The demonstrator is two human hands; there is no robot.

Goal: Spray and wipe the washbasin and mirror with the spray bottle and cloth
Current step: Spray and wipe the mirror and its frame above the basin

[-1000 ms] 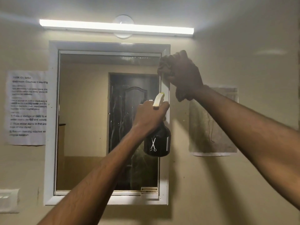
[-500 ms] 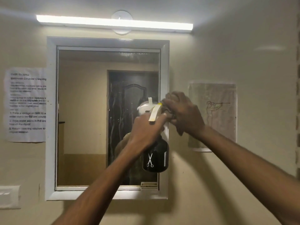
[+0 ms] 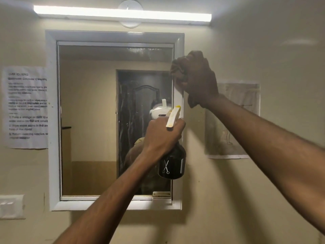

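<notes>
A white-framed mirror [image 3: 91,111] hangs on the wall ahead, its glass streaked near the right side. My left hand [image 3: 162,136] grips the neck of a black spray bottle [image 3: 171,164] with a pale yellow trigger head, held in front of the mirror's lower right. My right hand [image 3: 197,80] is closed on a brown cloth [image 3: 177,71] and presses it against the upper part of the frame's right edge. The washbasin is out of view.
A tube light [image 3: 121,14] runs above the mirror. A printed instruction sheet [image 3: 26,106] is taped to the wall on the left, a drawing on paper [image 3: 235,120] on the right. A white switch plate [image 3: 11,206] sits at lower left.
My right hand with the cloth went down the mirror's right edge to bottle height and has come back up. The left hand with the bottle has stayed about where it was.
</notes>
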